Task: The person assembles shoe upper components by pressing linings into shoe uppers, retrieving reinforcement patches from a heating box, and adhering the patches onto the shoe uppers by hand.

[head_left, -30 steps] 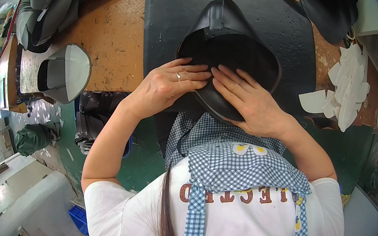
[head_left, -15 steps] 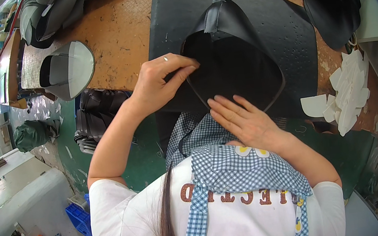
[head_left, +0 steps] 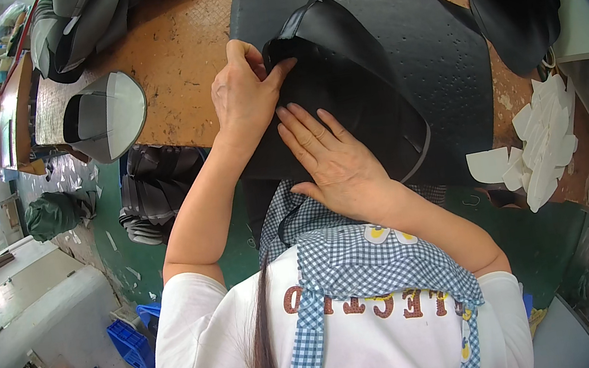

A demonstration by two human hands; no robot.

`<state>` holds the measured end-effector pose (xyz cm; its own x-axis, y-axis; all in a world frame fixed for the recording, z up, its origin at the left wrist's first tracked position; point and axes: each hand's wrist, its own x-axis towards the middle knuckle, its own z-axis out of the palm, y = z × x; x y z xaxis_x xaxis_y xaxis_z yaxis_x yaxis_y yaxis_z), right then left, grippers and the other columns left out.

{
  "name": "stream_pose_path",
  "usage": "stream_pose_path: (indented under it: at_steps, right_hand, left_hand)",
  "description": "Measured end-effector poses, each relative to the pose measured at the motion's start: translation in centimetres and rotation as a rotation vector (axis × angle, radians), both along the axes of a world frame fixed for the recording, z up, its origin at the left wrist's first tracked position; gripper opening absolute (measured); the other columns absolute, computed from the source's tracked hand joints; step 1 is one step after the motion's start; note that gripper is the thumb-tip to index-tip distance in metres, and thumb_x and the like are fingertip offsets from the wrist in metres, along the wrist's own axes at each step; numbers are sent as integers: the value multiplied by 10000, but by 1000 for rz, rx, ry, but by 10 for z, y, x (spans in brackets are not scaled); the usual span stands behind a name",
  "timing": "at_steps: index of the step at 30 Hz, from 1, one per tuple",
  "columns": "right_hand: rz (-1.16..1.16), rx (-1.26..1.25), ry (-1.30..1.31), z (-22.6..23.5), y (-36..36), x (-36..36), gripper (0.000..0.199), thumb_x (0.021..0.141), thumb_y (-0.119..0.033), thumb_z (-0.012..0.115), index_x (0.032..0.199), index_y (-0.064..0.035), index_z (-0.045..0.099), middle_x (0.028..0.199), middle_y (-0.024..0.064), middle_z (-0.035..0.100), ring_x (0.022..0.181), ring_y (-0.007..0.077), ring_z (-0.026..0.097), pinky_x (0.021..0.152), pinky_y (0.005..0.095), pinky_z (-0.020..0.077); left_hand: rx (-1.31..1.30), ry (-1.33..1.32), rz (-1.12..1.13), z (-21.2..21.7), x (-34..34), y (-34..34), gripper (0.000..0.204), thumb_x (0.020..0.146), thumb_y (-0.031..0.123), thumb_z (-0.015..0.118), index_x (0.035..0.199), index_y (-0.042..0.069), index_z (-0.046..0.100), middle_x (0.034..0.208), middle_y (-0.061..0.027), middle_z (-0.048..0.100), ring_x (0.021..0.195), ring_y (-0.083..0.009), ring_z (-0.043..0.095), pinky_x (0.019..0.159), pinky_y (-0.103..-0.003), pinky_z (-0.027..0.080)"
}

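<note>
Rim of black piece pinched farther forward by left hand; right hand flat.

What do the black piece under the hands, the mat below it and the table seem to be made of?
Black piece: perhaps leather or imitation leather, softly shiny; it curves smoothly and catches light.
Mat: probably rubber or plastic sheet, mostly dull, with small pits or bumps.
Table: likely wood or wood board, brown and worn, with dark scuffs.
</note>
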<state>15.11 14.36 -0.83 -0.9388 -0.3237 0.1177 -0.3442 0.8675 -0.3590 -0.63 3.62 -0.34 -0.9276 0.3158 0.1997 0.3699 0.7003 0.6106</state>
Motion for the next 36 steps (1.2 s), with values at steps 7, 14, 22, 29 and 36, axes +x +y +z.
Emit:
stream_pose_path:
  at_steps: [7,14,22,29,36]
  right_hand:
    - [113,-160,7,-1,7,13,707,969,-418,586,1484,38,423,1610,201,327,1501,324,309,1237,456,244]
    - [-99,-108,-16,-27,15,5,521,973,-252,601,1394,39,502,1417,262,498,1288,386,527,1081,475,437]
    - [-361,14,-17,6,38,37,797,972,-499,534,1490,88,388,1601,246,321,1524,342,254,1248,461,187]
    - [-227,9,-63,10,58,80,762,966,-506,528,1498,28,420,1608,171,351,1516,327,281,1242,491,191]
    - [-513,-281,223,2,77,69,498,849,-76,716,1315,31,576,1453,204,494,1308,380,510,1057,437,459]
  left_hand:
    - [62,36,-54,19,19,0,415,786,231,866,1024,55,576,733,-65,619,647,-241,630,599,-357,505]
    - [9,784,-1093,62,41,92,372,760,148,754,1129,131,714,1132,-101,698,1122,-259,652,1077,-467,459]
    - [-646,529,-1344,57,10,173,207,822,252,747,820,45,735,839,-136,735,839,-312,728,738,-419,568]
    - [-722,397,-1224,62,0,167,233,822,272,787,844,44,742,828,-165,725,864,-348,722,735,-428,567]
    - [-834,353,-1133,58,-6,146,258,815,234,786,934,17,716,909,-211,710,880,-375,711,751,-438,568]
